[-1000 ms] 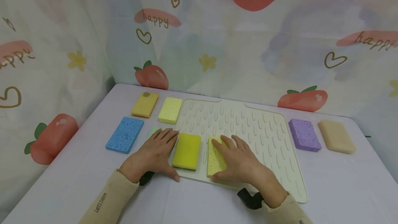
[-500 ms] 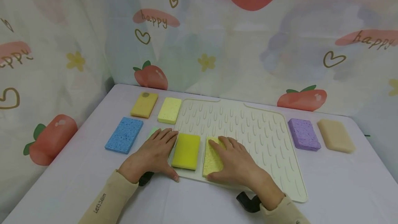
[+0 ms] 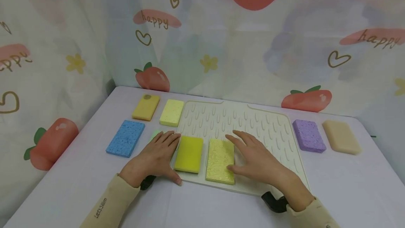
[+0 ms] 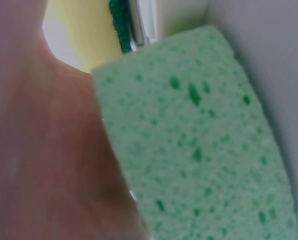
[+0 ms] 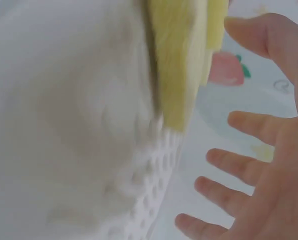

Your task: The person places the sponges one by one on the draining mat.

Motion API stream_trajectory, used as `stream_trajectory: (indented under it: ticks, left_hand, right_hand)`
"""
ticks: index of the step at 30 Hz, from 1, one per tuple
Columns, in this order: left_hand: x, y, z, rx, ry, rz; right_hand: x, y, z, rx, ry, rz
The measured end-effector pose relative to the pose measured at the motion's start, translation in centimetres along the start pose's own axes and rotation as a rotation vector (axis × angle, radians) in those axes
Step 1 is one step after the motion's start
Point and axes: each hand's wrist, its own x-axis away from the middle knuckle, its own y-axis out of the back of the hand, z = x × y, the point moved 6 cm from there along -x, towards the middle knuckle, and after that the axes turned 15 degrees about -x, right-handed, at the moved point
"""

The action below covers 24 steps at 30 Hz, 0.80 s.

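Note:
My right hand (image 3: 261, 159) hovers with spread fingers at the right side of a pale yellow, rough-textured sponge (image 3: 219, 161). In the right wrist view its fingers (image 5: 254, 125) stand apart from that sponge, holding nothing. A bright yellow sponge (image 3: 189, 154) lies to the left on the cream ribbed mat (image 3: 246, 129). My left hand (image 3: 155, 159) rests at the mat's left edge, thumb spread toward the front. Mostly hidden behind it is a mint green sponge (image 4: 194, 140), filling much of the left wrist view. Dark green scouring material (image 4: 120, 25) shows under a yellow sponge there.
Left of the mat lie a blue sponge (image 3: 125, 138), a tan-yellow sponge (image 3: 146, 107) and a light yellow sponge (image 3: 172, 112). To its right are a purple sponge (image 3: 309, 135) and a beige sponge (image 3: 341, 137). A printed curtain (image 3: 190, 45) hangs behind the table.
My right hand first slid the pale yellow sponge slightly left, toward the bright yellow one. Then it let go and moved right, off the sponge. The left hand has stayed put.

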Motion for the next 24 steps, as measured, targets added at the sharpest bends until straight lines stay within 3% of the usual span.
stream_trajectory:
  ticks: [13, 24]
  left_hand:
    - [0.2, -0.3, 0.0, 0.003, 0.008, 0.015]
    - [-0.1, -0.2, 0.0, -0.017, 0.004, 0.002]
  right_hand:
    - [2.6, 3.3, -4.4, 0.063, -0.002, -0.039]
    - [4.4, 6.4, -8.5, 0.057, 0.046, -0.138]
